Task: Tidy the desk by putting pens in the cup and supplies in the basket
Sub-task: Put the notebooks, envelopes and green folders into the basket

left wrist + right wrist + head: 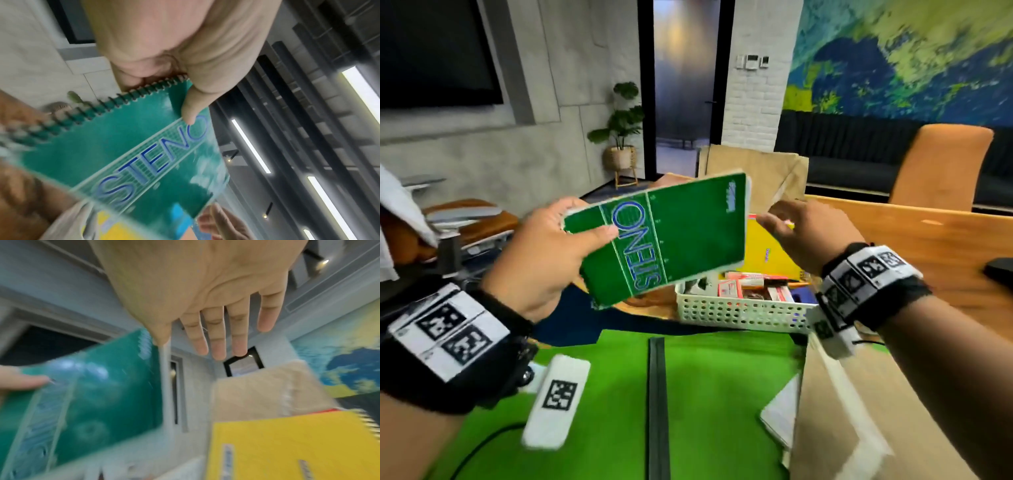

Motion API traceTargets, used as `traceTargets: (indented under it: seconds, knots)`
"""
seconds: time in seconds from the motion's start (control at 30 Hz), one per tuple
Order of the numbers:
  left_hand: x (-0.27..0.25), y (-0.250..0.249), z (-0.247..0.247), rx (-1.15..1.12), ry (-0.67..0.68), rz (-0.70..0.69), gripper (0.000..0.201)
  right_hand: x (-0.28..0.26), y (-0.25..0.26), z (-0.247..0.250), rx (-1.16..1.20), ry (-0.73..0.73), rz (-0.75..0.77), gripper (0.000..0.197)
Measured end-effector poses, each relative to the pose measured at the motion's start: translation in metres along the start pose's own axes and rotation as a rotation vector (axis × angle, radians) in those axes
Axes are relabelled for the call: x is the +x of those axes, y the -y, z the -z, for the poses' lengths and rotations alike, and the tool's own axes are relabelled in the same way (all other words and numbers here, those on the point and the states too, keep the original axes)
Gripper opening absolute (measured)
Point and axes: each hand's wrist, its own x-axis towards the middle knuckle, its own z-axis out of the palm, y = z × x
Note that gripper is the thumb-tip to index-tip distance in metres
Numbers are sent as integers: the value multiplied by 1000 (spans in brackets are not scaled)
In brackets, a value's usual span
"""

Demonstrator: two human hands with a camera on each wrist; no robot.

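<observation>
Green spiral-bound steno notebook (pixel 664 240), marked STENO, is gripped at one short end by the left hand (pixel 544 253), thumb (pixel 190 110) pressed on the cover and fingers curled beneath, and is held tilted in the air above the table's far left part, just left of the white perforated basket (pixel 736 310). Small red and white boxes (pixel 750 286) are seen inside the basket, and a yellow notebook (pixel 770 250) is stood at its far side. The right hand (pixel 808 233) is held empty over the basket, its fingers (pixel 218 335) straight and spread.
</observation>
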Motion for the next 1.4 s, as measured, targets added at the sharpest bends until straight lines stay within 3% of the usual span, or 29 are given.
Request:
traceTargets:
  seconds: [0.1, 0.17, 0.3, 0.4, 0.5, 0.67, 0.77, 0.97, 1.13, 1.4]
  knots:
    - [39, -1, 3, -72, -158, -31, 29, 51, -34, -25, -165, 218, -105, 44]
    - [67, -4, -3, -74, -202, -23, 28, 76, -44, -40, -315, 305, -122, 51]
    - [121, -14, -20, -18, -139, 26, 29, 126, -56, -79, -440, 355, -109, 65]
    - [147, -17, -40, -15, -65, 57, 29, 166, -77, -117, -456, 359, -98, 94]
    - [164, -20, -65, -90, 11, 99, 29, 156, -63, -106, -411, 372, -131, 82]
    - [177, -16, -106, -186, 79, 91, 33, 149, -64, -111, -329, 288, -223, 100]
    - [185, -9, -122, -234, 101, 92, 34, 146, -66, -112, -286, 291, -233, 91]
    - [193, 19, -148, -284, 151, 158, 33, 116, -59, -97, -229, 345, -194, 63]
    - [199, 38, -172, -314, 165, 181, 36, 108, -58, -91, -199, 378, -135, 84]
    - [204, 37, -180, -385, 195, 196, 35, 103, -61, -89, -437, 360, 13, 67]
